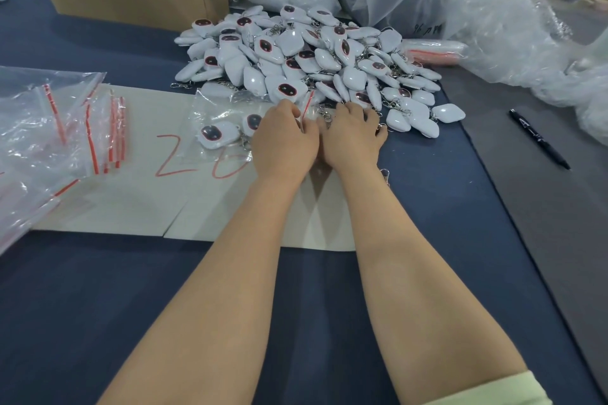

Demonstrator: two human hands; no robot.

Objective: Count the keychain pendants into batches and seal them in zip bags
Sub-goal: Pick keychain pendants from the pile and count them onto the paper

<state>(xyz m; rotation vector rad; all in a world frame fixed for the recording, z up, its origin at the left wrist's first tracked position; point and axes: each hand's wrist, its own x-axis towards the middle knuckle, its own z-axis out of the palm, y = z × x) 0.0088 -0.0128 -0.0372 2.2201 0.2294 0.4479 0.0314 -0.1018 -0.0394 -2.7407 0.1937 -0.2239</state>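
Evidently the work is mid-batch: the left hand (284, 138) pinches the red-striped mouth of a zip bag (214, 105) that lies flat on the paper sheet (131, 200). This keeps the opening turned toward the pile of pendants (312, 56), so pieces can be slid straight in. Through the plastic at least two pendants (218, 135) show, so the batch looks barely begun. The right hand (352, 131), just beside the left, has its fingers bent down on the near edge of the pile, probably raking the next pieces toward the mouth; whether it grips one I cannot tell. A red "20" on the sheet likely gives the batch size. Spare bags (65, 122) wait at the left, and a pen (539, 143) lies well apart on the right of the surface (98, 306).
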